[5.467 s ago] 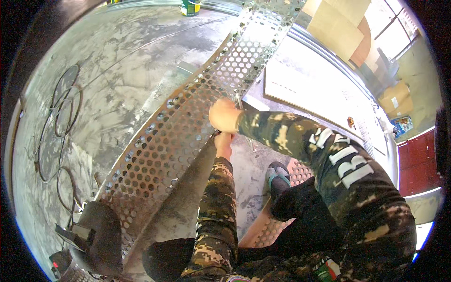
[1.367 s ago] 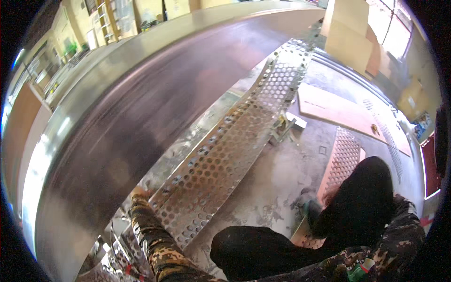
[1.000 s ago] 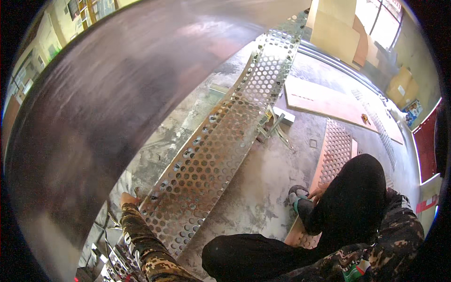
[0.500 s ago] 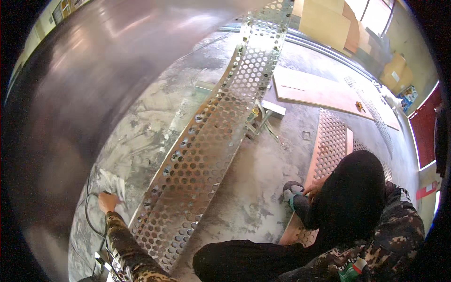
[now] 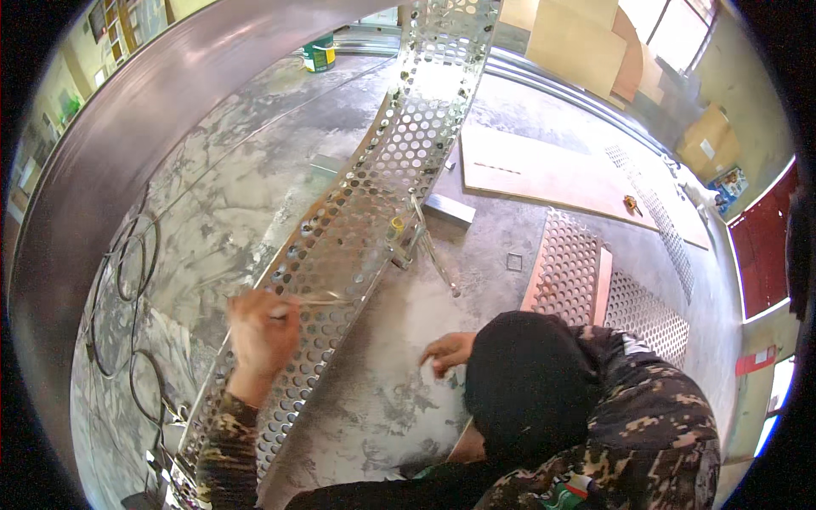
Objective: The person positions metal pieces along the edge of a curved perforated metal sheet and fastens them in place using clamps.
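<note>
A long curved strip of perforated metal (image 5: 361, 212) runs from the lower left up to the top of the view, raised off the floor. Over its near part is my left hand (image 5: 265, 330), closed around a thin, pale, rod-like tool (image 5: 327, 300) that points right across the holes. Motion blurs the tool, so its exact kind cannot be made out. A metal clamp (image 5: 406, 242) with long handles sits at the strip's right edge. Right of the strip, beside my bent knee, my right hand (image 5: 449, 350) hangs above the floor, fingers loosely apart and nothing visible in them.
A broad curved metal sheet (image 5: 51, 280) arches along the left. Black cable (image 5: 136, 340) loops on the floor below it. More perforated pieces (image 5: 565, 263) lie to the right, near a flat pale board (image 5: 544, 174). Behind the strip stands a green bucket (image 5: 320, 55).
My left hand has risen from beside the cable to over the strip, now with the thin tool. My right hand has left the shoe and moved left. The view has shifted.
</note>
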Demonstrator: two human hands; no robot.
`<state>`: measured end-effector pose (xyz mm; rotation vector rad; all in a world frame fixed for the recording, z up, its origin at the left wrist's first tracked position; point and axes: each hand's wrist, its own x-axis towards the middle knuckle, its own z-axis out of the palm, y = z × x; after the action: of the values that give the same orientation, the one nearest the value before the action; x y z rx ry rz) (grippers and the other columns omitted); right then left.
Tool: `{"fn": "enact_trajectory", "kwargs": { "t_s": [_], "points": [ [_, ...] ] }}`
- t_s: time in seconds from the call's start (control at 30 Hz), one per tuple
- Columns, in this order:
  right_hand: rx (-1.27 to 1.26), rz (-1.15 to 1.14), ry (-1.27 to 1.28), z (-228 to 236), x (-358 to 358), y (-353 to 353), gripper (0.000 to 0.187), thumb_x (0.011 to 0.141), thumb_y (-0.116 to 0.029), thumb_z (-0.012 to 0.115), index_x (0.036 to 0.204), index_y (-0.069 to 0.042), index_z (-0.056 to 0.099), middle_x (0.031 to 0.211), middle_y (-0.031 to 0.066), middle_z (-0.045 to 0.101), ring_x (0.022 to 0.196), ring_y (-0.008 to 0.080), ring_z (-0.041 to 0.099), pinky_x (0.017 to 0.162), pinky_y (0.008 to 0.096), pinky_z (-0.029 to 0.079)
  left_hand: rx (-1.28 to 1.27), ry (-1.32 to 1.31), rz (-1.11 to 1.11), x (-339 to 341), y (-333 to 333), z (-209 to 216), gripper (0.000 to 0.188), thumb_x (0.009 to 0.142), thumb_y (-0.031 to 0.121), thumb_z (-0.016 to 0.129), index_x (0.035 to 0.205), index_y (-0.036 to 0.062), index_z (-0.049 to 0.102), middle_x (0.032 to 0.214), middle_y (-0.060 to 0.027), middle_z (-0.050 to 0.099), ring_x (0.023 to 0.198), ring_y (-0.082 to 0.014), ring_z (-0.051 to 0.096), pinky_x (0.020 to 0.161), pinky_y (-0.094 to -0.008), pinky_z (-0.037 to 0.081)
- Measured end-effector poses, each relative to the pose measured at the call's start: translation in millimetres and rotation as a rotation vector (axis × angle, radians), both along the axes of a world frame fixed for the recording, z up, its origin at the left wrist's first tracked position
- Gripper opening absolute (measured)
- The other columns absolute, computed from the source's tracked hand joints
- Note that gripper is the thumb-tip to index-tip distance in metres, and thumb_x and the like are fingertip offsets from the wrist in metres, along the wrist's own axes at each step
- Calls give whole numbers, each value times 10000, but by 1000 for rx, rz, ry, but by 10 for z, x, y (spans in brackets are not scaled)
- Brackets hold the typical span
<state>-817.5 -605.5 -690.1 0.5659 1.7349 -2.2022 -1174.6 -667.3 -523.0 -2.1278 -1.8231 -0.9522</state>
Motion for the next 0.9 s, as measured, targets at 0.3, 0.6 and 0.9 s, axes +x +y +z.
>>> {"fn": "enact_trajectory", "kwargs": {
  "t_s": [0.3, 0.6, 0.9],
  "points": [
    [-570, -597, 135, -631, -619, -427, 669, 920, -583, 507, 1352, -74, 461, 1209, 67, 576, 1090, 181, 535, 874, 353, 457, -657, -495, 286, 1370, -77, -1005, 351, 898, 244, 577, 686, -32, 619, 653, -218, 597, 610, -387, 595, 598, -451, 468],
    [-523, -620, 24, -341, -790, -77, 159, 945, -274, 555, 959, -122, 512, 841, -14, 521, 758, 96, 504, 680, 262, 416, -412, -993, 289, 1982, -408, -1679, 149, 881, 98, 559, 916, -45, 535, 904, -192, 530, 852, -353, 531, 729, -426, 424],
    [-356, -477, -179, -343, -829, 148, 200, 922, -265, 491, 904, -75, 551, 755, 33, 566, 581, 138, 547, 479, 286, 420, -636, -1594, 645, 1682, -360, -1879, 403, 940, 405, 478, 1001, 18, 569, 833, -42, 541, 767, -170, 495, 745, -334, 407]
  ]
}}
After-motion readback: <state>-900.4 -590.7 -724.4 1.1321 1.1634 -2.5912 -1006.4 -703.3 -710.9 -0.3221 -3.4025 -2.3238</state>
